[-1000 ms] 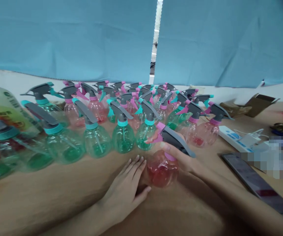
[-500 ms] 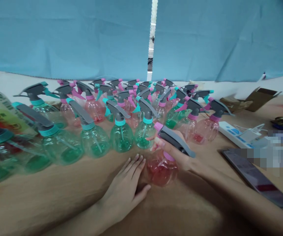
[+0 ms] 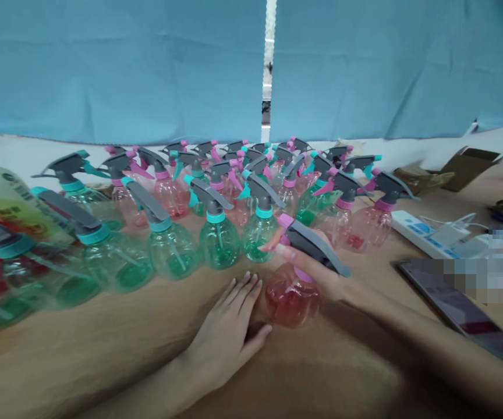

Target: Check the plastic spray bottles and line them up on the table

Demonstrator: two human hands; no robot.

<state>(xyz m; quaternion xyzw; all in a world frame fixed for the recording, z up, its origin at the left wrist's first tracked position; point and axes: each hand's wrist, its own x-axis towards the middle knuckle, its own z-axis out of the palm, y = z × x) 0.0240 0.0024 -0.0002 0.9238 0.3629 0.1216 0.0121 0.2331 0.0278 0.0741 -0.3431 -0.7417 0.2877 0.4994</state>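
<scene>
Pink spray bottle [image 3: 293, 295] is standing upright on the wooden table [image 3: 103, 349], at the near edge of a crowd of similar bottles and in front of the person. The right hand [image 3: 323, 279] is gripping it around the neck, its fingers curling under the grey trigger head, with one fingertip [image 3: 287, 252] lying along the pink lever near the nozzle. The left hand [image 3: 227, 331] is lying flat on the table just beside the bottle's left flank, fingers stretched out and pressed together, thumb splaying toward the bottle's base; whether it is touching the plastic cannot be told. Green spray bottles [image 3: 219, 241] are standing in a row just behind, and more pink-capped ones [image 3: 369, 224] are clustering to the right. A white power strip [image 3: 421, 233] and a dark flat device [image 3: 461, 311] are lying on the table to the right, well apart from the hands. A blue curtain [image 3: 124, 64] is hanging behind everything.
</scene>
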